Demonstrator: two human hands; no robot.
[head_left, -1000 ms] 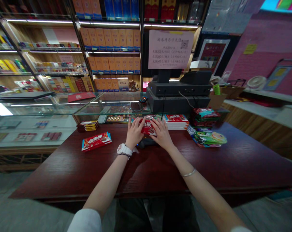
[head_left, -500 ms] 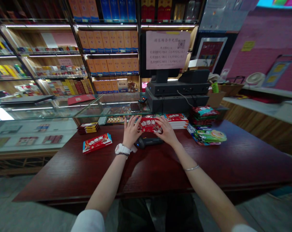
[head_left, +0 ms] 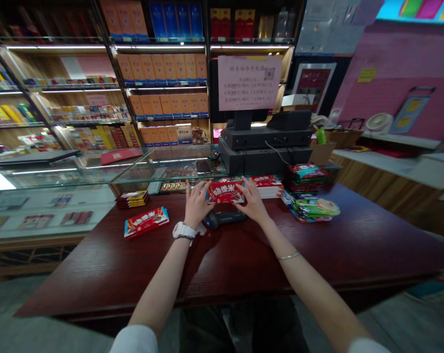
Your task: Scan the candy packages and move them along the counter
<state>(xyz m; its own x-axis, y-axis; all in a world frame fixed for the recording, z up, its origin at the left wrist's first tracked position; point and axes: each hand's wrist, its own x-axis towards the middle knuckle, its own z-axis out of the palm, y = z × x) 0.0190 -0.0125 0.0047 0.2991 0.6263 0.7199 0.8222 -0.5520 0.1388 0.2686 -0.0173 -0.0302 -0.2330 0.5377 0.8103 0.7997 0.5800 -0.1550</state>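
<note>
A red snack packet (head_left: 226, 192) with large white characters lies between my two hands, near the back of the dark wooden table (head_left: 244, 260). My left hand (head_left: 197, 205) is closed on its left end, thumb below and fingers above. At the opposite end, my right hand (head_left: 254, 202) grips it the same way. Just below the packet a black handheld barcode scanner (head_left: 225, 218) rests on the table. White-sided red boxes (head_left: 268, 188) are stacked right behind my right hand. To the left lie more red packets (head_left: 146, 222), overlapping one another.
Small yellow and dark packets (head_left: 133, 199) sit at the table's left rear. Green snack bags (head_left: 315, 208) and a stack of dark red bags (head_left: 306, 177) occupy the right rear. Behind stand a glass display counter (head_left: 170, 164) and a black cash register (head_left: 266, 137) bearing a paper sign (head_left: 249, 82).
The view has tilted slightly upward. My left fingers have shifted outward along the packet, so more of its left end shows. Both hands stay on it.
</note>
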